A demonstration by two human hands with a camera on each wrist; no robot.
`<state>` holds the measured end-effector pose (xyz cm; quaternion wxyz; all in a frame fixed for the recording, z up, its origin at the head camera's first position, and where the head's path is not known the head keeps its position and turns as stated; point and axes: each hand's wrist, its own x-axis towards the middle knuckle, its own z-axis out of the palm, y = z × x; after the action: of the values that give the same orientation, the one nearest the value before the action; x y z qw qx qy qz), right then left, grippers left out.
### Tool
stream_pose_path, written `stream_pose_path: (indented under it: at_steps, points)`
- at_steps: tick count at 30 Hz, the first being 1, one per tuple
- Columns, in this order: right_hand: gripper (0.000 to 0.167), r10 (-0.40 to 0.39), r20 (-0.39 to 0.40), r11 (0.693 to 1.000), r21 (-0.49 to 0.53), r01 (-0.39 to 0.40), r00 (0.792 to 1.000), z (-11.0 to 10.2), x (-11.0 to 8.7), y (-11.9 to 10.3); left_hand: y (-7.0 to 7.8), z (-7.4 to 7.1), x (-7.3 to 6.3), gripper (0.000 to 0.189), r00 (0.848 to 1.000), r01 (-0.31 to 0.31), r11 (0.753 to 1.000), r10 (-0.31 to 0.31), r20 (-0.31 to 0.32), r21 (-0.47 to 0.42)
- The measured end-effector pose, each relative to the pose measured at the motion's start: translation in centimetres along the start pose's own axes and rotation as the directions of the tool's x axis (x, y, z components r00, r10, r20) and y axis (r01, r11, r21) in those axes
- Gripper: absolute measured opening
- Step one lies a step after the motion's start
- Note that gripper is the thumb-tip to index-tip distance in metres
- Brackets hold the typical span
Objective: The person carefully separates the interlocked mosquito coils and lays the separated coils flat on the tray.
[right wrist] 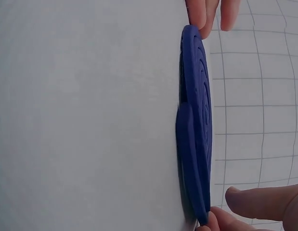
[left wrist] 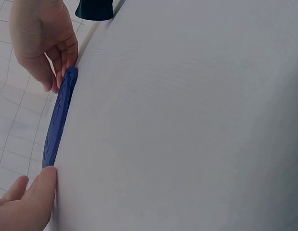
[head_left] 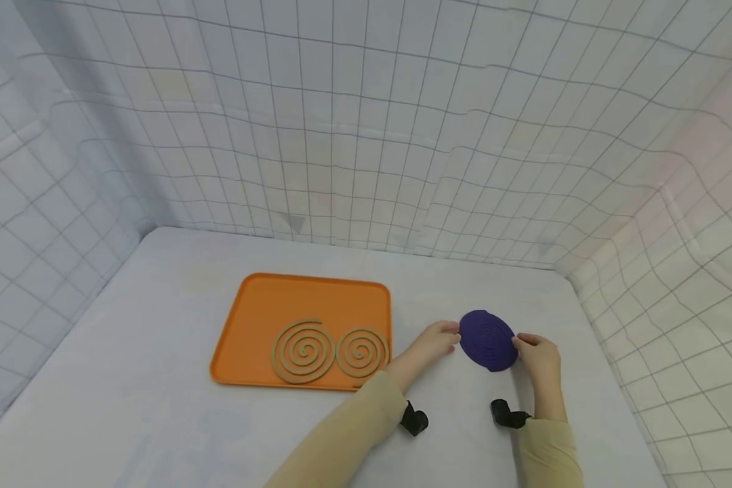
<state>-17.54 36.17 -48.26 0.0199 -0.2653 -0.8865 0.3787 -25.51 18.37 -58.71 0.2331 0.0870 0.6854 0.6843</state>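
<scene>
A purple disc of tightly wound mosquito coils [head_left: 486,340] lies on the white table between my hands, its spiral grooves facing up. My left hand [head_left: 430,343] reaches its left edge; in the left wrist view the fingertips [left wrist: 49,174] touch the rim, with the thumb standing away. At the opposite edge is my right hand [head_left: 541,359], its fingers against the rim. The right wrist view shows the right thumb [right wrist: 257,202] apart from the disc. Two loosened brown mosquito coils [head_left: 303,351] [head_left: 361,352] lie side by side on an orange tray [head_left: 317,295].
The tray stands left of my hands, its right end close to my left forearm. Black wrist devices [head_left: 415,420] [head_left: 507,414] sit at both cuffs. White grid-patterned sheets [head_left: 341,135] enclose the white table [head_left: 146,352] at the back and sides.
</scene>
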Motion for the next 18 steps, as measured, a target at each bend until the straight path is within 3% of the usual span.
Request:
stream_pose_path:
  at_steps: [3, 5, 8, 10, 11, 13, 18]
  points:
    - [0.041, 0.009, 0.014, 1.0, 0.006, -0.009, 1.0, 0.1, -0.1, -0.1, -1.9, 0.1, 1.5, 0.043, 1.0, -0.006, 1.0, 0.006, -0.011, -0.02]
    - [0.041, 0.013, 0.024, 1.0, 0.012, -0.013, 1.0, 0.1, -0.1, -0.2, 0.0, -0.1, 0.1, 0.042, 1.0, 0.025, 0.999, -0.025, -0.015, -0.046]
    - [0.041, 0.016, 0.037, 0.999, 0.03, -0.017, 0.999, 0.2, -0.2, -0.3, 4.5, -0.6, -3.6, 0.042, 0.998, 0.047, 0.996, -0.05, -0.035, -0.076]
    - [0.041, 0.021, 0.042, 0.999, 0.045, -0.023, 0.999, 0.2, -0.2, -0.4, 7.7, -0.6, -5.9, 0.04, 0.993, 0.093, 0.993, -0.097, -0.064, -0.074]
    - [0.041, 0.022, 0.047, 0.998, 0.055, -0.024, 0.999, 0.2, -0.2, -0.4, 8.4, -0.6, -6.5, 0.04, 0.993, 0.093, 0.993, -0.098, -0.072, -0.066]
    - [0.041, 0.023, 0.054, 0.996, 0.081, -0.027, 0.998, 0.2, -0.3, -0.4, 9.1, -0.5, -7.1, 0.04, 0.99, 0.098, 0.992, -0.105, -0.09, -0.073]
    - [0.038, 0.028, 0.047, 0.977, 0.211, -0.037, 0.999, 0.6, -0.9, -0.6, 8.4, -1.1, -7.6, 0.038, 0.989, 0.074, 0.994, -0.084, -0.125, -0.084]
